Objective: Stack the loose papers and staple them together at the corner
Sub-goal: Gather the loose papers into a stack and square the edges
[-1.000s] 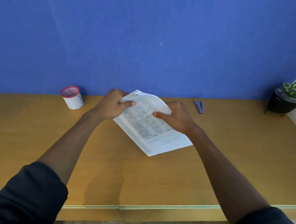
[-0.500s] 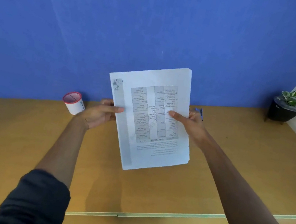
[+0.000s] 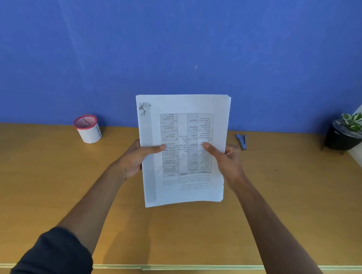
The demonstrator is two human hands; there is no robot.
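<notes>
Both hands: I am holding the papers (image 3: 181,146) up off the bench (image 3: 27,171), one hand on each long edge, so the sheets can be squared before stapling.
Left hand (image 3: 135,158): I am pinching the left edge of the stack, thumb lying across the printed face, the other fingers hidden behind the sheets.
Right hand (image 3: 226,160): I am pinching the right edge the same way, thumb on the front, fingers (image 3: 232,148) curling round the back edge.
Papers: they are standing nearly upright above the middle of the bench, leaning a little to the left, with the printed table facing me upside down. The edges at the top right corner are showing as slightly stepped layers, so I judge the stack is not fully even yet.
Why held so: gripping both sides is letting me tap or shuffle the sheets into line, I think.
Stapler (image 3: 241,141): the small blue tool that I take for the stapler is lying near the back edge of the bench, just beyond my right hand, untouched.
Pen cup (image 3: 87,128): it is standing toward the back left, well apart from the papers.
Plant pot (image 3: 343,136): it is sitting in the back right corner, out of the way.
Next, as I judge it: evening the edges, then reaching for the stapler.
</notes>
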